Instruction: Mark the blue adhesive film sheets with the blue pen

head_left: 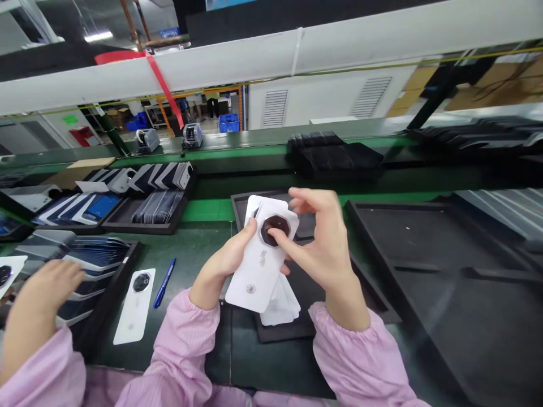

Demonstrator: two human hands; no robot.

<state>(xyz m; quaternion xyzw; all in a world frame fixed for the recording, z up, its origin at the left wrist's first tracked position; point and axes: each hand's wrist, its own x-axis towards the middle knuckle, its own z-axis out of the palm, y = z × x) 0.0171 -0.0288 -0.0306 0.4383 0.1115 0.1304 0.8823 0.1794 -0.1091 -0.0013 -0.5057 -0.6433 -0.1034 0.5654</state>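
Observation:
My left hand (231, 251) is closed around a white phone back cover (257, 271) with a dark round camera window (275, 229). At least one more white cover edge shows behind it. My right hand (324, 243) has its thumb tip on the camera window; its index finger is raised apart from the cover's upper corner, with some motion blur. Fingertips show at the cover's right edge, and I cannot tell which hand they belong to. Below the held cover, more white covers (280, 305) lie fanned over a black tray (305, 316).
A single white cover (134, 308) and a blue pen (164, 284) lie on the green bench. At left, a co-worker's hand (46, 288) is over a tray of covers (99, 254). Black trays (428, 271) stand at right; two tape dispensers (192, 135) sit on the back ledge.

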